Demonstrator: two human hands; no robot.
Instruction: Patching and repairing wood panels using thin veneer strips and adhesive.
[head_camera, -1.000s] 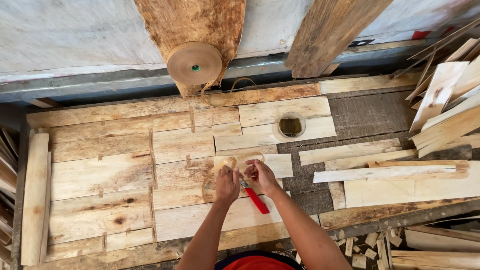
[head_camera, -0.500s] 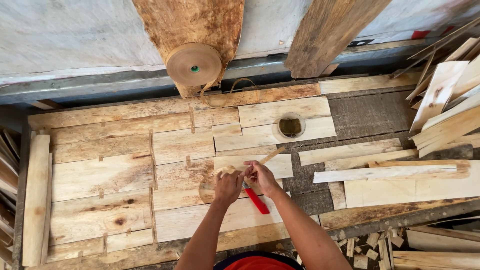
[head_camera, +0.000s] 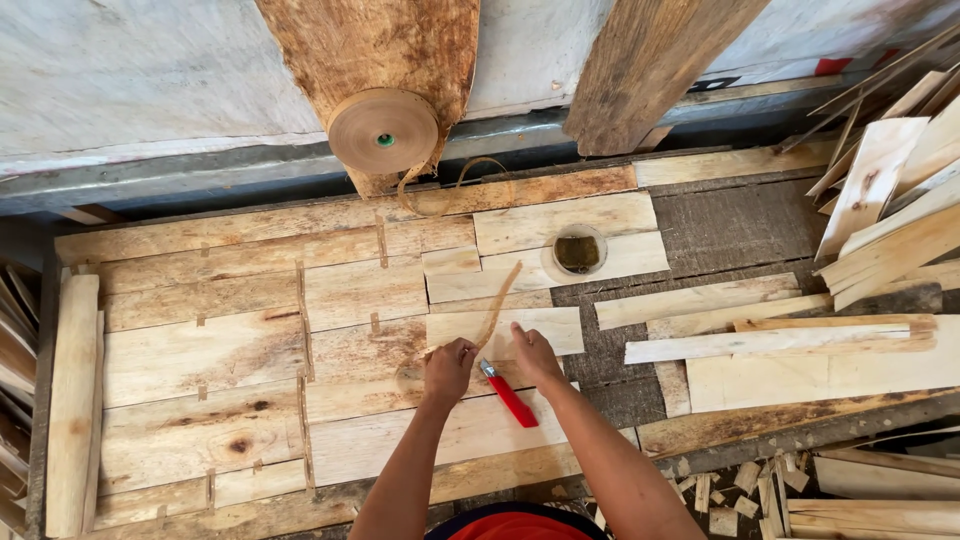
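My left hand (head_camera: 449, 366) pinches the near end of a thin brown paper tape strip (head_camera: 498, 302) that rises up and to the right over the veneer sheets (head_camera: 220, 350). My right hand (head_camera: 533, 357) rests beside it with fingers pressed on a pale veneer piece (head_camera: 520, 326). A red-handled utility knife (head_camera: 511, 396) lies on the veneer just under the right hand. The big roll of brown tape (head_camera: 383, 131) hangs on a wooden post at the back, its loose tail curling down.
A small round container (head_camera: 578, 252) sits on the veneer at the back. Long veneer strips (head_camera: 760, 335) lie to the right, a pile of wood slats (head_camera: 890, 210) at far right, offcuts (head_camera: 740, 490) on the floor, stacked strips (head_camera: 70, 400) at left.
The tape strip has been drawn out longer, now reaching up and to the right. Both hands stay at the same spot over the veneer seam.
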